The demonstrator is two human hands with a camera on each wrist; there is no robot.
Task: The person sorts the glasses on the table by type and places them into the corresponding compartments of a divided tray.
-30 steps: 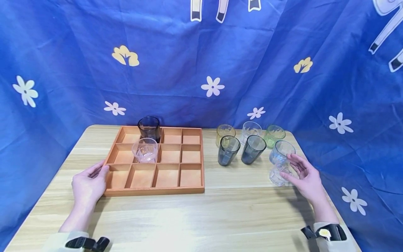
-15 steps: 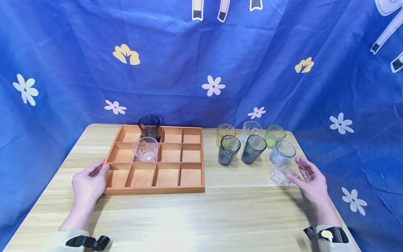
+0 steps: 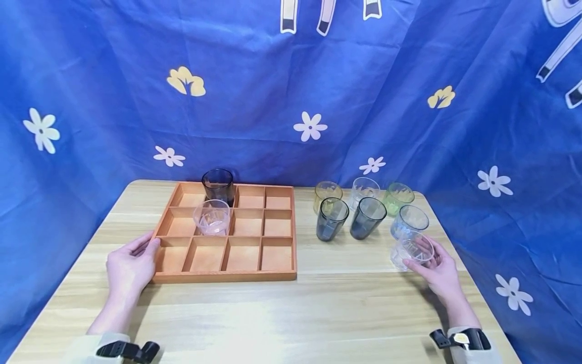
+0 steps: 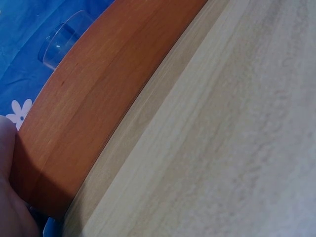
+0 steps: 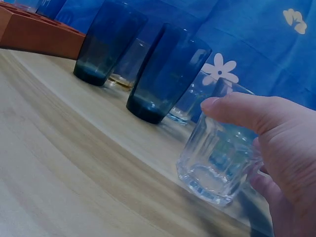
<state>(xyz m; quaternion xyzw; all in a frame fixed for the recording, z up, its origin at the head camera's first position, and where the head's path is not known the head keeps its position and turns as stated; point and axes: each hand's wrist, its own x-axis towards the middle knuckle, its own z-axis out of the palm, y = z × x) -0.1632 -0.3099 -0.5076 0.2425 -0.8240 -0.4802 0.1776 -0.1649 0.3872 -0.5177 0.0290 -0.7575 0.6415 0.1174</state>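
My left hand (image 3: 131,265) holds the left edge of a wooden compartment tray (image 3: 223,276), thumb at the rim. In the left wrist view the tray's side wall (image 4: 94,103) fills the upper left, beside part of the hand. A dark glass (image 3: 218,188) stands in the tray's back row, and a pale pinkish clear glass (image 3: 212,218) in the middle row. At the right, my right hand (image 3: 438,273) grips a clear faceted glass (image 5: 212,168), thumb on the near side and fingers round the far side. That glass is upright, at the table surface.
Behind the gripped glass stands a light blue glass (image 3: 410,222). Two dark grey-blue glasses (image 3: 331,222) (image 3: 366,222) stand left of it. Farther back are yellow (image 3: 328,191), clear (image 3: 365,188) and green (image 3: 399,194) glasses. A blue curtain (image 3: 254,101) hangs behind the table (image 3: 318,318).
My right hand first draws back a little from the clear glass, then comes in and closes round it. My left hand stays at the tray's edge.
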